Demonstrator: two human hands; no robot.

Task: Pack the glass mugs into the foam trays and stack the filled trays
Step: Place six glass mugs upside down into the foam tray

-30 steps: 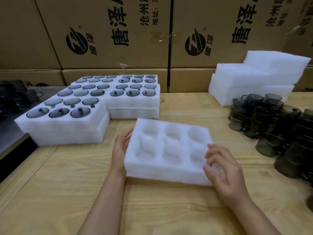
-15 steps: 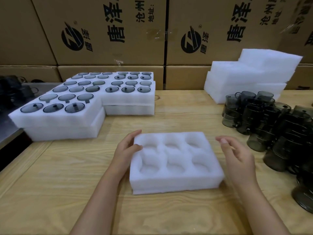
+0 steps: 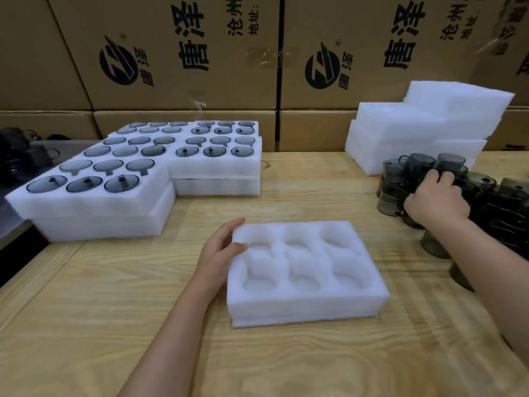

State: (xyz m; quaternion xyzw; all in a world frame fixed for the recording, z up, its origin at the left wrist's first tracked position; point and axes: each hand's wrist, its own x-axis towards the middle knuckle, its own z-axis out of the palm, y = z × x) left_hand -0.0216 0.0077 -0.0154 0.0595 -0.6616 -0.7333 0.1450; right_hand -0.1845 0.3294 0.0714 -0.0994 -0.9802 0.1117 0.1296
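Note:
An empty white foam tray (image 3: 306, 305) with six round pockets lies flat on the wooden table in front of me. My left hand (image 3: 219, 253) rests against its left edge, thumb on the top rim. My right hand (image 3: 436, 197) has reached to the right into a cluster of smoky grey glass mugs (image 3: 398, 179) and its fingers curl over one of them. Filled foam trays (image 3: 94, 202) with mugs seated in their pockets stand stacked at the back left.
A pile of empty foam trays (image 3: 415, 130) sits at the back right behind the mugs. Printed cardboard boxes (image 3: 183, 53) form a wall along the table's far edge. A metal surface (image 3: 11, 230) with dark items adjoins the table on the left.
The tray has been set down flat. My right hand left the tray's right edge and moved to the mugs on the right. My left hand stays at the tray's left edge.

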